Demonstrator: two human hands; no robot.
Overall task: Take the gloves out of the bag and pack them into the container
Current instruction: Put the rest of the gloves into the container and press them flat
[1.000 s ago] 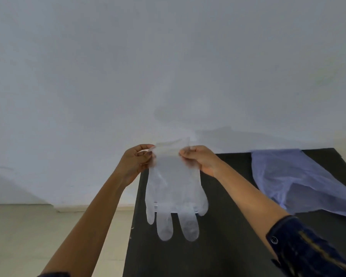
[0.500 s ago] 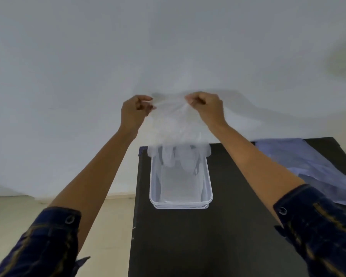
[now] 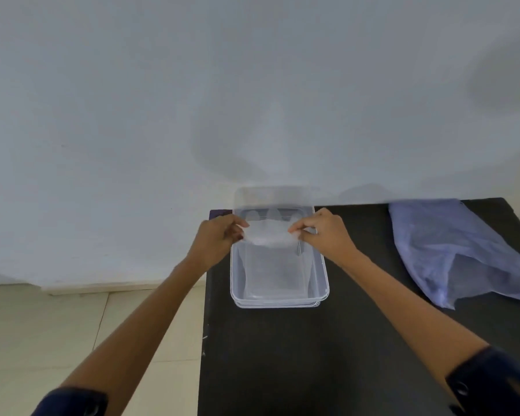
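A clear plastic glove [image 3: 269, 234] is stretched between my left hand [image 3: 215, 240] and my right hand [image 3: 324, 232], each pinching one side of its cuff. The glove lies over the far half of a clear rectangular container [image 3: 279, 300] on the black table [image 3: 312, 355]; its fingers point away, toward the wall. A pale blue bag [image 3: 451, 250] lies flat at the table's far right. What is inside the bag cannot be seen.
A clear lid [image 3: 272, 196] leans against the white wall behind the container. The table's left edge runs just left of the container, with beige tiled floor [image 3: 57, 331] below. My dark blue sleeves show at the bottom corners.
Both hands have come down from in front of the wall to the container, lowering the glove from hanging upright to lying over the container's far half.
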